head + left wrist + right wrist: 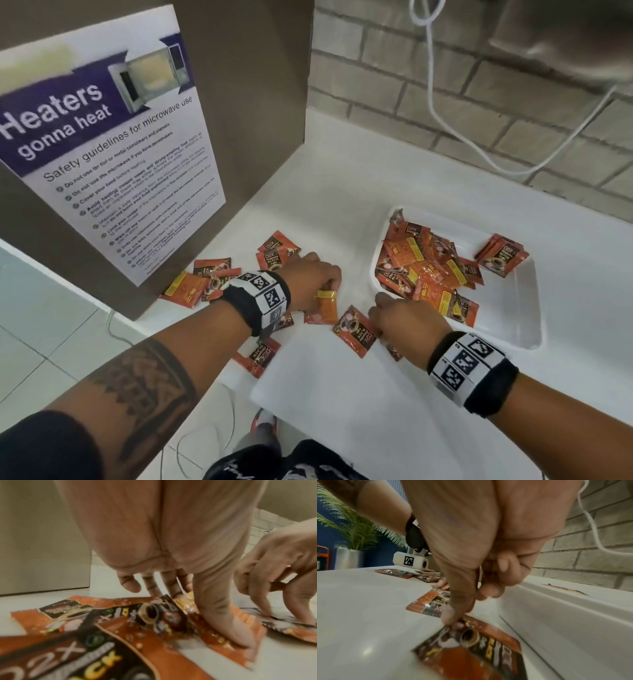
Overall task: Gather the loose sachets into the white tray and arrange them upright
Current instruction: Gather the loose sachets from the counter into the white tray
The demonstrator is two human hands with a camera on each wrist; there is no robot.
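Flat beside the white tray [527, 337], a sachet [356, 331] lies long-axis diagonal, right hand [399, 317] pinching its corner.

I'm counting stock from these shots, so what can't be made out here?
- Sachets under the left hand: head view, hand and wristband cover them; no full count.
- Sachets in the white tray: heaped and overlapping, lower ones hidden.
- Sachet under the right hand: head view, mostly covered.
- Poster small print: blurred.
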